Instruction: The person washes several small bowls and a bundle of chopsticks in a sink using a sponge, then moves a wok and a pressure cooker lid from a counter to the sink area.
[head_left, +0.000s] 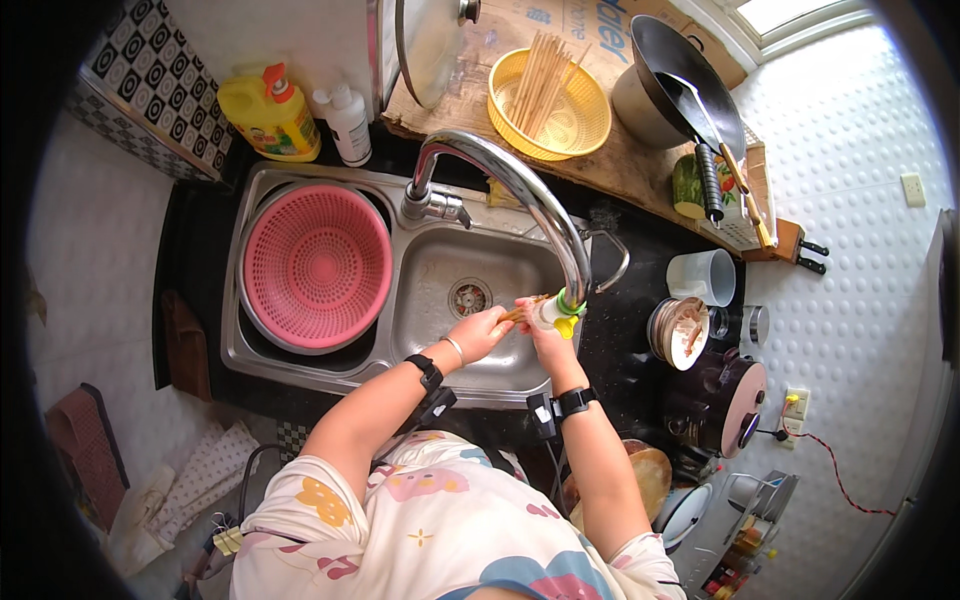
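Observation:
My left hand (480, 334) is closed around one end of a small bundle of wooden chopsticks (514, 315) above the right basin of a stainless steel sink (427, 270). At the other end of the bundle, my right hand (541, 321) grips it right beside the green and white tap nozzle (564, 307) with its yellow lever. The nozzle partly hides the right fingers. A curved chrome faucet (517, 176) arches over the basin. On the wooden board behind, a yellow plastic basket (596, 120) holds more chopsticks (541, 86).
A pink colander (319, 266) fills the left basin. Behind it stand a yellow detergent jug (270, 120) and a white bottle (347, 127). To the right are a plastic pitcher (701, 276), stacked bowls (679, 334), a dark cooker (724, 405), a wok (686, 82) and a knife block (786, 241).

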